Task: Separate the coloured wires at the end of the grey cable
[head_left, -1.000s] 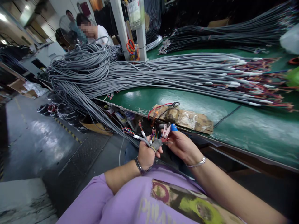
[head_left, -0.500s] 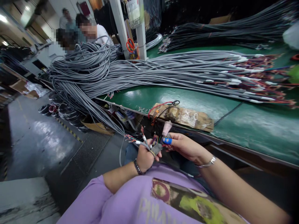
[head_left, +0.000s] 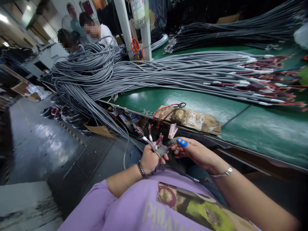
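Observation:
My left hand is closed round a few grey cables, whose ends point up and away from me. White sleeves sit near their tips, and thin coloured wires fan out beyond. Grey wrapping covers that thumb. To its right, my right hand pinches a thin red wire that runs from the left hand. Blue tape wraps the right thumb, and a grey cover is on a finger beside it. The fingers partly hide the wire.
A wooden block with a pink clip below it lies on the green table's near edge. Behind it stretches a big bundle of grey cables. Orange scissors hang on a post. Other people are at the back left.
My right hand has shifted slightly right, away from the left hand, and the red wire shows between them. The cable ends in my left hand have tilted more upright.

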Motion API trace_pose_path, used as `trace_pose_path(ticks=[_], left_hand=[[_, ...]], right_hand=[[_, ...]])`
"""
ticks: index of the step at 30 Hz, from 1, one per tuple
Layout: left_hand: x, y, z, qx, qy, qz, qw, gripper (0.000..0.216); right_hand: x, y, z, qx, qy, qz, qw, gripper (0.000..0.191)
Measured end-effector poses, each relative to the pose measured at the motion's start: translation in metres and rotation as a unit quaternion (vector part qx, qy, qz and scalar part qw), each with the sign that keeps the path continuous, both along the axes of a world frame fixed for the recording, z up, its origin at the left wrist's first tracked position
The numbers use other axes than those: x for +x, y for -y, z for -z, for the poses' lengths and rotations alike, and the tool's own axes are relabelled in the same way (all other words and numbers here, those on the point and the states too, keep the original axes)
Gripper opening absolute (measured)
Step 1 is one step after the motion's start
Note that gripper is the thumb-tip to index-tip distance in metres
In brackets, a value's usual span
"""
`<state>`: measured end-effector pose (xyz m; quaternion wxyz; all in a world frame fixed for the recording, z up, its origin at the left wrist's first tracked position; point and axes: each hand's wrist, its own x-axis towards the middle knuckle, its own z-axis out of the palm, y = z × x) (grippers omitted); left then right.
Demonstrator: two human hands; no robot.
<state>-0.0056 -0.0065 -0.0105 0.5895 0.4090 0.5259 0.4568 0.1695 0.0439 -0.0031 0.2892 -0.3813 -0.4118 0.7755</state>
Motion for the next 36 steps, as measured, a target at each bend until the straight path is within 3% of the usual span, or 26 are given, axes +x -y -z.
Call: trace_pose_path(ticks=[4,7,11,19,23,27,36], left_hand=[[0.001,0.000,0.002,0.008,0.014,-0.011,1.000,0.042],[0.000,0.000,0.000,0.012,0.008,0.039,0.999,0.042],[-0.002,0.001,-0.003,0.010,-0.010,0.092,0.996,0.044],[-0.002,0.002,0.009,0.004,0.029,0.004,1.000,0.043],[-0.001,0.001,0.008,-0.010,0.027,0.004,1.000,0.045],[-0.001,0.002,0.007,-0.019,0.021,0.014,0.999,0.045],[-0.001,0.003,0.009,-0.003,0.031,-0.011,0.999,0.045]], right_hand=[[-0.007,0.011,0.001,0.024,0.001,0.012,1.000,0.038],[-0.019,0.015,-0.004,0.069,0.004,0.048,0.996,0.033],[-0.029,0.015,-0.012,0.078,-0.003,0.030,0.996,0.033],[-0.029,0.009,-0.002,0.094,0.031,0.083,0.992,0.033],[-0.031,0.009,-0.005,0.048,-0.002,0.035,0.998,0.033],[-0.032,0.009,-0.011,0.049,-0.037,-0.014,0.998,0.031],[-0.034,0.015,-0.011,0.063,-0.031,0.027,0.997,0.029]])
